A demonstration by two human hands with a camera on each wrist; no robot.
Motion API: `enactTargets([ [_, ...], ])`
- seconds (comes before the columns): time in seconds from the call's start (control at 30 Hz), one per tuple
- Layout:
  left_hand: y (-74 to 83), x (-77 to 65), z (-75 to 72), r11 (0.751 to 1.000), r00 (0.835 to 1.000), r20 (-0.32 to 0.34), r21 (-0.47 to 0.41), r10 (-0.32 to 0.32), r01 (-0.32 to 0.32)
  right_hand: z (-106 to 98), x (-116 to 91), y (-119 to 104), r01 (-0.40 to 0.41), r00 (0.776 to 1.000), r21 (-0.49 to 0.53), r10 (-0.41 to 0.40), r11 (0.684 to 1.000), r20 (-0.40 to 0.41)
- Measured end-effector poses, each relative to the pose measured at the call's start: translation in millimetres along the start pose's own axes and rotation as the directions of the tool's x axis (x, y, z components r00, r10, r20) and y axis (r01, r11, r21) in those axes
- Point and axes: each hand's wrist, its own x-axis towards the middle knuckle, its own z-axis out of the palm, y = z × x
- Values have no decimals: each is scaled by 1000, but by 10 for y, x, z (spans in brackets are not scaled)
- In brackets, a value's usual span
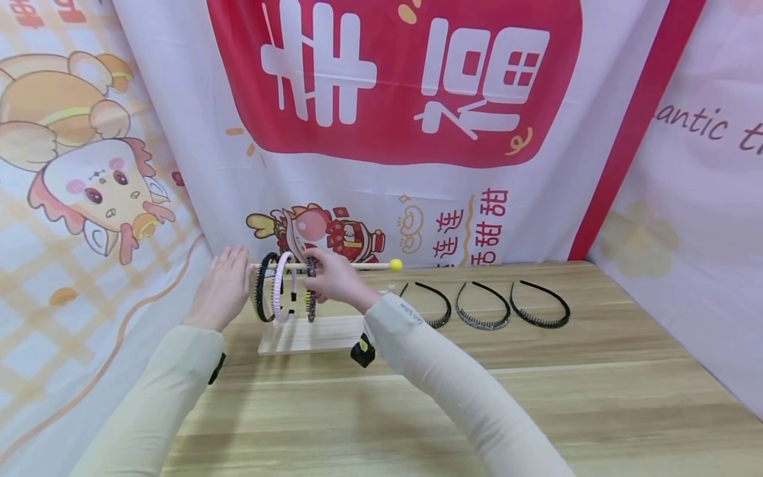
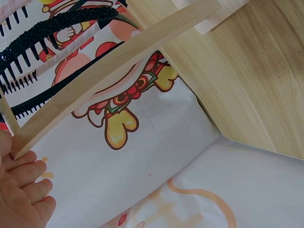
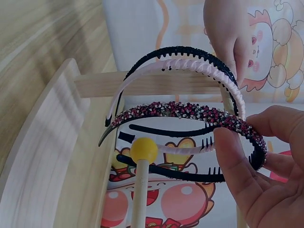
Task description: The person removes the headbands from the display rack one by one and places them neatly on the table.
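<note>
1. A tabletop with pale, streaked wood grain fills the lower part of the head view; a soft shadow lies on it below the left side of the rack.
2. Printed cloths wall the place in on three sides. The back cloth, white, hangs behind the table's far edge and carries a large red panel with white Chinese characters turned on their side, plus a wide red stripe.
3. The left cloth has an orange lattice and an upside-down cartoon animal; the right cloth is pale, with dark script lettering cut off by the frame.
4. On the table's left half stands a wooden rack, its rod ending in a yellow ball.
5. A black toothed headband and a pink wrapped headband hang on the rod, near its left end.
6. The right hand grasps a rhinestone headband — red, silver and dark stones — between thumb and fingers, at the rod and just right of the pink one.
7. The left hand grasps no headband: its fingers, loosely extended, touch the end of the rack's wooden upright.
8. Right of the rack, three more lie flat in a row, tips towards the back cloth: a dark headband partly behind the right sleeve, a silvery headband and a black headband.
</note>
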Motion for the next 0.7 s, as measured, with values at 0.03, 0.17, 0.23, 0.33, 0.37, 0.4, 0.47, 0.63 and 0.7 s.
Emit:
enactTargets([
  [0.03, 0, -2, 1, 1000, 1000, -1, 1, -1, 1, -10, -7, -7, 3, 1000, -2, -3, 1000, 0],
  [0.17, -9, 0, 9, 1000, 1000, -4, 7, 2, -2, -62, -37, -30, 19, 1000, 7, -19, 1000, 1],
  [0.23, -12, 3, 11, 1000, 1000, -8, 10, 7, -7, -96, -55, -41, 19, 1000, 15, -19, 1000, -1],
  [0.33, -10, 5, 10, 1000, 1000, -13, 14, 12, -12, -155, -84, -52, 20, 1000, 31, -20, 999, -6],
  [0.37, -10, 6, 10, 1000, 1000, -14, 14, 13, -13, -175, -94, -54, 18, 1000, 32, -17, 999, -8],
  [0.4, -9, 5, 9, 1000, 1000, -13, 13, 14, -13, -194, -106, -57, 14, 1000, 37, -13, 999, -9],
  [0.47, -13, 7, 12, 1000, 1000, -8, 12, 12, -12, -231, -128, -59, 13, 1000, 39, -12, 999, -13],
  [0.63, -21, 11, 21, 1000, 1000, -8, 1, 8, -8, -316, -180, -59, 28, 999, 29, -28, 999, -27],
  [0.7, -19, 10, 19, 1000, 1000, -15, -2, 9, -9, -351, -198, -59, 36, 999, 21, -35, 999, -30],
])
